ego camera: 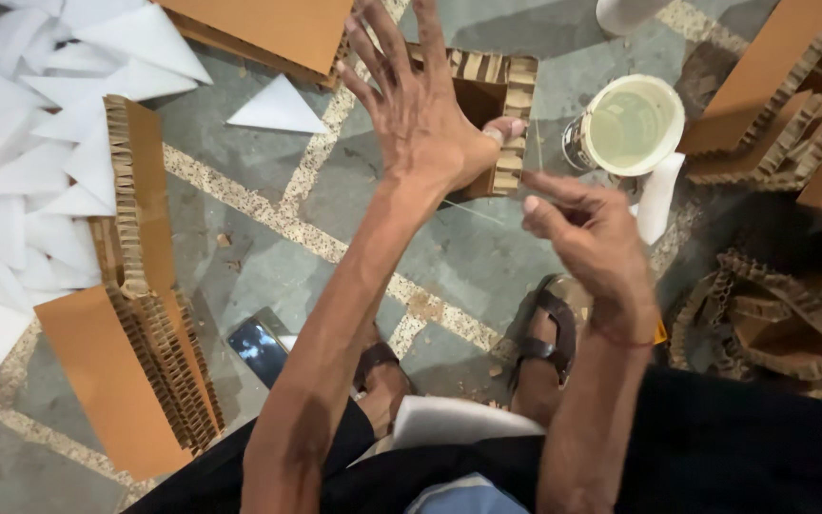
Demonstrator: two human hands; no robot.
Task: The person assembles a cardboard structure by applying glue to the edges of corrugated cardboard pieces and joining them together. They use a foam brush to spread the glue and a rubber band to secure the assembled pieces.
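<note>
Corrugated cardboard piece (497, 105) under splayed left hand (420, 105); right hand (587, 233) pinches thin thread (473, 211).

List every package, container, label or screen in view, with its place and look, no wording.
Phone: flat on the floor by the left forearm, dark glossy screen, rectangular.
Round tub: on the floor beyond the right hand, white rim, pale yellowish contents, a band around its side too small to make out.
Honeycomb cardboard piece: under the left hand, brown, boxy.

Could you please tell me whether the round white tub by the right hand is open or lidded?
Open: the round white tub shows pale liquid inside, no lid.
</note>
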